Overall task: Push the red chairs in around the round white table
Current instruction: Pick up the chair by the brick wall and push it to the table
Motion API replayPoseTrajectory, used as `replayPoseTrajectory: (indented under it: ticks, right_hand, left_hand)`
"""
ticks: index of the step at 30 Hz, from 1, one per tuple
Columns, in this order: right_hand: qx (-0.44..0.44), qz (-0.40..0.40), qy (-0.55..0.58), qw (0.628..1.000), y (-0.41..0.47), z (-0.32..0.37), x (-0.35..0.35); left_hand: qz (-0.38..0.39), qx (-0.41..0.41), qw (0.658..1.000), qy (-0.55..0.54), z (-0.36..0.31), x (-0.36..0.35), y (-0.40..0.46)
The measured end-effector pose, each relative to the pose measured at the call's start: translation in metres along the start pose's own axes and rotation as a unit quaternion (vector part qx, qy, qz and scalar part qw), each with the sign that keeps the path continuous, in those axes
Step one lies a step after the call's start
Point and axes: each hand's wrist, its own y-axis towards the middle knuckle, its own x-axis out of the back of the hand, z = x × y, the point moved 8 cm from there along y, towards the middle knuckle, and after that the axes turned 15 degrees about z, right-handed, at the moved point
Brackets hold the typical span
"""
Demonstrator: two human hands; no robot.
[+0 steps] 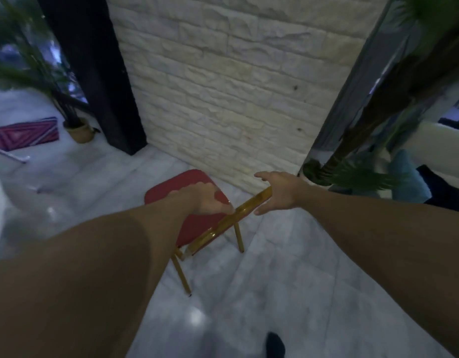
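Left hand [207, 200] gripping red chair [197, 226], right hand [277, 191] open

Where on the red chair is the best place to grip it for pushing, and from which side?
Grip the gold top rail of the red chair from behind, hands apart. It is the highest bar nearest the person; the left hand is already on it, the right hand open at its far end.

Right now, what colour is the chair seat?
Red, clearest in the head view: the chair seat.
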Motion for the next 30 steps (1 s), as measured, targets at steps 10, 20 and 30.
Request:
replayPoseTrajectory:
  ticks: [10,20,30]
  right_hand:
    - [0.129,0.076,-0.102,0.984,0.096,-0.043,-0.01]
    - [0.215,0.097,-0.175,0.956,0.151,-0.04,-0.033]
    - [0.272,0.124,-0.239,0.924,0.182,-0.009,-0.011]
  left_hand:
    - [0.015,0.061,0.993,-0.101,-0.013,-0.062,0.065]
    - [0.048,0.062,0.98,-0.184,-0.006,-0.085,0.095]
    - [0.022,0.087,0.976,-0.2,0.013,-0.066,0.095]
